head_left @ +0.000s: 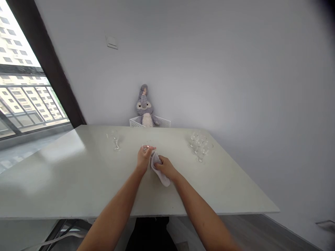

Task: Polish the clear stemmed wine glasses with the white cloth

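White cloth (pixel 161 177) above table (pixel 214 188), pinched between thumb and fingers of right hand (pixel 166 168). Left hand (pixel 143 157), just left of cloth, fingers closed on a clear glass (pixel 147 143), faintly visible, at cloth's upper end. Stemmed goblet (pixel 115 138) stands well left of cloth; clustered stemmed glasses (pixel 200 143) right of it. Plush rabbit (pixel 144 106) beyond.

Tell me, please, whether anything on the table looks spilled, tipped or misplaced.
Nothing stands out: the lone glass at left and clustered glasses at right stand upright, no spill shows, and the pale cloth sits in the right hand.
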`<act>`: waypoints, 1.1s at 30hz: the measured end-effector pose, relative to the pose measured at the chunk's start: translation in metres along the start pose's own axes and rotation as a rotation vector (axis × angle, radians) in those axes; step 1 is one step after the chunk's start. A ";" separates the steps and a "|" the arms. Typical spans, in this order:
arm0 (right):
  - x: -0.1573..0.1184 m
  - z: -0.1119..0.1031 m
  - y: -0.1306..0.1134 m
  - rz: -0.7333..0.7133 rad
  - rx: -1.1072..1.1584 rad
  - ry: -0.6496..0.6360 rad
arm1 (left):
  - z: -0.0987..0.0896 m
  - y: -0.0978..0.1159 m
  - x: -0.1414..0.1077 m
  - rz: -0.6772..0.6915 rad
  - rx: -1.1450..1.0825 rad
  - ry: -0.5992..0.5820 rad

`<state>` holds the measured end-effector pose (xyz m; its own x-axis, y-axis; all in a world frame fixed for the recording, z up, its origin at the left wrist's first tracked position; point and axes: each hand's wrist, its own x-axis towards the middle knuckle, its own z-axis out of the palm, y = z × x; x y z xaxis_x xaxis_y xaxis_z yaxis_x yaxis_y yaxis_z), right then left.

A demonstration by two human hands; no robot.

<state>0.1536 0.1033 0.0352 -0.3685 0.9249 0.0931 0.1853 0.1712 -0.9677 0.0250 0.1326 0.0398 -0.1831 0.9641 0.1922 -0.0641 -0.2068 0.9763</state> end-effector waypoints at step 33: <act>0.003 0.019 0.013 0.239 0.600 -0.200 | 0.005 0.004 -0.010 0.421 -0.197 0.230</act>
<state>0.1374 0.1021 0.0184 -0.5525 0.8236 -0.1286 -0.2340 -0.3013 -0.9243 0.0313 0.1225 0.0426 -0.4426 0.7337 0.5156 -0.1182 -0.6177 0.7775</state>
